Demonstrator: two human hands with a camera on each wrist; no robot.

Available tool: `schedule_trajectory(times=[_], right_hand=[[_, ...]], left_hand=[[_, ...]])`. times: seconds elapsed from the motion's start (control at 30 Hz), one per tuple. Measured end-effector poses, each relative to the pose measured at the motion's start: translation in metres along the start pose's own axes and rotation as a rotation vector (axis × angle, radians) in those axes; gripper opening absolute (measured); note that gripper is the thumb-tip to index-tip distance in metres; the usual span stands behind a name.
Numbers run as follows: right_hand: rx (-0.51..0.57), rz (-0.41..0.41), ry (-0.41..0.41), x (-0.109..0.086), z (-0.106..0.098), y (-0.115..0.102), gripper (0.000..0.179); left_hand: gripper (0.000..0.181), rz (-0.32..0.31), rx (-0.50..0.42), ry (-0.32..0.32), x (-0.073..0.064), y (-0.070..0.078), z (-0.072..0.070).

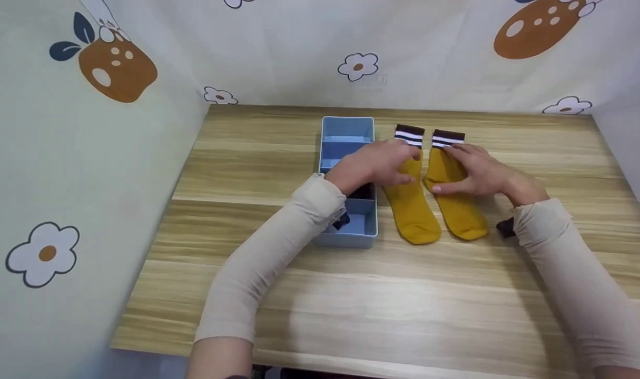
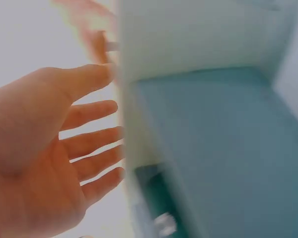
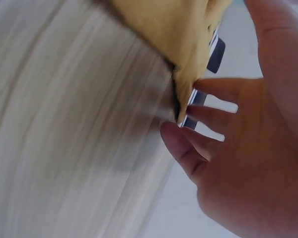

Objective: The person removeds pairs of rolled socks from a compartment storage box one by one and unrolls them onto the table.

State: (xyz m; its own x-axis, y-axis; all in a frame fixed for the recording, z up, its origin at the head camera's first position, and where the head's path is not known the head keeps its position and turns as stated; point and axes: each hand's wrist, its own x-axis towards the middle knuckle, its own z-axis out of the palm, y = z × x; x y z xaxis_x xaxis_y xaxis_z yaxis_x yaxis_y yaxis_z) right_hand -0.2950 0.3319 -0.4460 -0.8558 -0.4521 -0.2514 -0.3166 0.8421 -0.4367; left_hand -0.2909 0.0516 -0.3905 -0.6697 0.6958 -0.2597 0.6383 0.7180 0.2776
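Two mustard-yellow socks lie side by side, toes toward me, their dark cuffs striped in white. Over the left sock (image 1: 415, 213) is my left hand (image 1: 385, 160), thumb and fingers spread apart; the left wrist view shows this hand (image 2: 35, 148) with nothing in its grasp. My right hand (image 1: 480, 171) is at the right sock (image 1: 459, 210), fingertips by its cuff and thumb over its middle. In the right wrist view, loosely bent fingers (image 3: 213, 119) of that hand overlap the yellow fabric (image 3: 159, 29) near the striped cuff.
Just left of the socks stands a light-blue divided box (image 1: 347, 126), partly covered by my left arm, with something dark (image 1: 362, 192) in one compartment. The wood-grain table (image 1: 235, 158) meets patterned cloth walls (image 1: 298, 52) at the back and left.
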Motion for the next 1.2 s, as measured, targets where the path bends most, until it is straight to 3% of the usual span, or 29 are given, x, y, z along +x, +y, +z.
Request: schedule_trajectory(times=[0.1, 0.3, 0.5, 0.67, 0.9, 1.2], right_hand=[[0.019, -0.041, 0.096, 0.002, -0.001, -0.010, 0.099], [0.063, -0.163, 0.214, 0.010, 0.001, -0.043, 0.059], [0.088, -0.359, 0.259, 0.017, 0.010, -0.088, 0.043], [0.083, -0.486, 0.241, 0.019, 0.020, -0.121, 0.037], [0.103, -0.527, 0.162, 0.023, 0.032, -0.144, 0.033], [0.023, -0.456, 0.163, 0.031, 0.043, -0.157, 0.031]], left_hand=[[0.052, -0.004, -0.097, 0.085, -0.014, -0.006, -0.014], [0.042, -0.038, -0.159, 0.267, -0.043, -0.020, -0.031], [0.037, -0.078, -0.202, 0.376, -0.067, -0.039, -0.026], [0.037, -0.115, -0.241, 0.419, -0.083, -0.056, -0.016], [0.037, -0.173, -0.328, 0.444, -0.097, -0.081, 0.002], [0.031, -0.097, -0.440, 0.500, -0.112, -0.108, 0.026]])
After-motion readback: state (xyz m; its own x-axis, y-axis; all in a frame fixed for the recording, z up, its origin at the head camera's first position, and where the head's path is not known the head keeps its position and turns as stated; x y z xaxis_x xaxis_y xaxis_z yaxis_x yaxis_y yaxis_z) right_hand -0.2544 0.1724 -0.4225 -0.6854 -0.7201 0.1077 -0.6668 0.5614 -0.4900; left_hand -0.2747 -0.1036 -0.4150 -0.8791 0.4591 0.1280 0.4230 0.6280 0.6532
